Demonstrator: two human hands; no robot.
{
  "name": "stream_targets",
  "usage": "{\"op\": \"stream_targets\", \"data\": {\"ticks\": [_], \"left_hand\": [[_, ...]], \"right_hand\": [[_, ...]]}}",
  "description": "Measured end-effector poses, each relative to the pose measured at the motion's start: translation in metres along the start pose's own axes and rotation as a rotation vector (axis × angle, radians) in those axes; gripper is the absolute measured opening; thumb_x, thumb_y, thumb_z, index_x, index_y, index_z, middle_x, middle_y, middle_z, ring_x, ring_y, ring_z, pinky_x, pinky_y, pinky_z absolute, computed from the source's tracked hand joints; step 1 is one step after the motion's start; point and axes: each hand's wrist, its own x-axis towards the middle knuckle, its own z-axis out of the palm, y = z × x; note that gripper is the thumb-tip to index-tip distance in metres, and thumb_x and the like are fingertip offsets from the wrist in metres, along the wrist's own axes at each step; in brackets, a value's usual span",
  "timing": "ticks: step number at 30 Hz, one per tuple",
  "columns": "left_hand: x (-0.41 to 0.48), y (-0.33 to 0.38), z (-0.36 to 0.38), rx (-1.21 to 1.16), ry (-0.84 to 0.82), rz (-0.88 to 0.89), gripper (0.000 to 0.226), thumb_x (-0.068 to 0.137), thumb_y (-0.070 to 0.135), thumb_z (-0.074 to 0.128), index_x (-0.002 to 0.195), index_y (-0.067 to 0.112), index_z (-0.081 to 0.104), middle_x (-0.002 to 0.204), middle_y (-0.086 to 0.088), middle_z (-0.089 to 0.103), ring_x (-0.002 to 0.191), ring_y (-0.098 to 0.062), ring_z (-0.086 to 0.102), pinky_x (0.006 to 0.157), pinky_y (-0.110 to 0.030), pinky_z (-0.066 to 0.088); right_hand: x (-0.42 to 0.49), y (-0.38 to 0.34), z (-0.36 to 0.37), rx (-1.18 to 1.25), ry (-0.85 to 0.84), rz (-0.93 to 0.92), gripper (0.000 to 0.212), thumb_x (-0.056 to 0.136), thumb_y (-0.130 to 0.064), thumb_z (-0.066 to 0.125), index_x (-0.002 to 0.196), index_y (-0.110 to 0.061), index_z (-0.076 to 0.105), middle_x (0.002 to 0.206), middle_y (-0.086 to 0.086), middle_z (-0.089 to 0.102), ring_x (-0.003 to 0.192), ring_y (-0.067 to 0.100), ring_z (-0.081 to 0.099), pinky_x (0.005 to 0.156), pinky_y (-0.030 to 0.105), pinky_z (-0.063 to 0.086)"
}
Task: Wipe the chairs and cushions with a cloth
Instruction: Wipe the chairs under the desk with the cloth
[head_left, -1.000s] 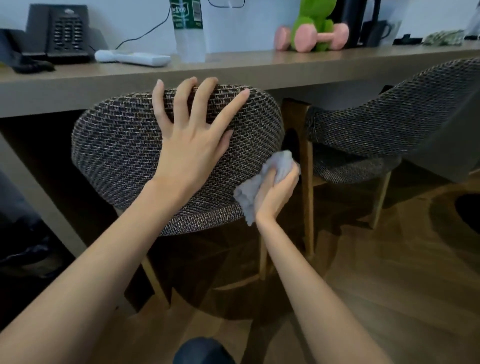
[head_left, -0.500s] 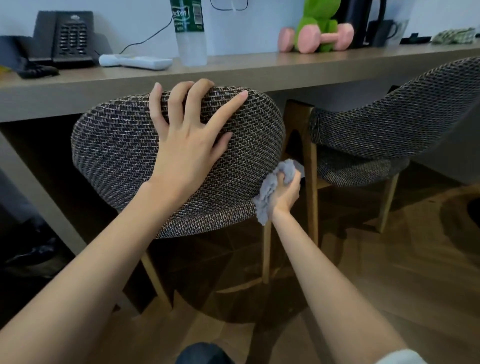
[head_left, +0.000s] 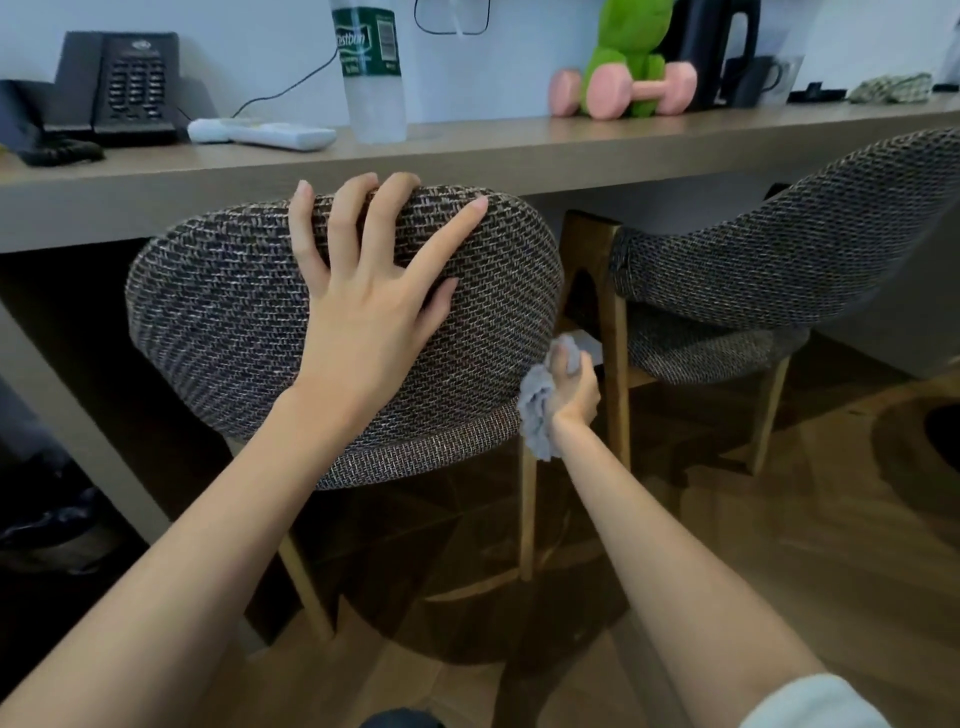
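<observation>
The left hand (head_left: 363, 322) lies spread on the curved back of the near brown woven-fabric chair (head_left: 218, 322), fingertips over its top edge. The right hand (head_left: 571, 389) clutches the crumpled grey cloth (head_left: 537, 415) against the back's lower right edge. Best to brace the chair and press firmly along that rim.

**Sam:** What is the person wearing?

**Mia:** Only a little shows. There is a sleeve (head_left: 815, 701) high up on the right arm (head_left: 649, 545). It is white and looks soft.

**Sam:** And below it?

**Mia:** That arm is bare down to the right hand (head_left: 571, 384).

**Sam:** The other side?

**Mia:** The left arm (head_left: 208, 519) is bare as far as we can see, down to the left hand (head_left: 363, 312). Its fingers (head_left: 449, 239) are long and thin, with plain nails.

**Sam:** Anything else?

**Mia:** A dark blue bit (head_left: 400, 719) at the very bottom. I cannot tell what it is.
</observation>
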Motion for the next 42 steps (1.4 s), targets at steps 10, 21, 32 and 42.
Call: {"op": "stream_targets", "data": {"ticks": [10, 21, 32, 42], "left_hand": [[-0.010, 0.002, 0.018, 0.045, 0.225, 0.104, 0.045, 0.094, 0.019, 0.052, 0.138, 0.032, 0.049, 0.145, -0.002, 0.046, 0.133, -0.033, 0.041, 0.107, -0.060, 0.022], [-0.031, 0.030, 0.051, -0.115, 0.205, 0.196, 0.041, 0.099, 0.023, 0.040, 0.139, 0.024, 0.049, 0.136, 0.006, 0.055, 0.128, -0.015, 0.035, 0.105, -0.036, 0.017], [0.064, 0.023, -0.064, -0.519, -0.590, 0.081, 0.052, 0.093, 0.029, 0.045, 0.144, 0.030, 0.038, 0.133, 0.001, 0.052, 0.121, -0.023, 0.047, 0.095, -0.040, 0.027], [0.232, -0.022, -0.134, -0.825, -0.834, -0.001, 0.052, 0.097, 0.028, 0.046, 0.147, 0.023, 0.032, 0.135, -0.003, 0.048, 0.116, -0.021, 0.050, 0.094, -0.036, 0.041]], "right_hand": [[-0.039, -0.052, -0.018, 0.176, 0.224, -0.573, 0.026, 0.096, -0.039, 0.051, 0.115, -0.021, 0.056, 0.109, -0.001, 0.061, 0.101, 0.011, 0.058, 0.088, 0.029, 0.047], [-0.046, -0.045, -0.027, 0.075, 0.167, -0.474, 0.016, 0.097, -0.038, 0.050, 0.110, -0.030, 0.056, 0.104, -0.010, 0.062, 0.100, 0.007, 0.059, 0.090, 0.035, 0.050], [-0.113, -0.182, -0.111, -0.154, 0.081, -0.031, 0.022, 0.095, -0.044, 0.053, 0.114, -0.035, 0.049, 0.115, -0.009, 0.059, 0.107, 0.005, 0.057, 0.098, 0.039, 0.047], [-0.125, -0.364, -0.178, -0.224, 0.085, 0.124, 0.025, 0.094, -0.047, 0.053, 0.116, -0.038, 0.045, 0.113, -0.011, 0.057, 0.106, 0.009, 0.057, 0.094, 0.031, 0.047]]}}
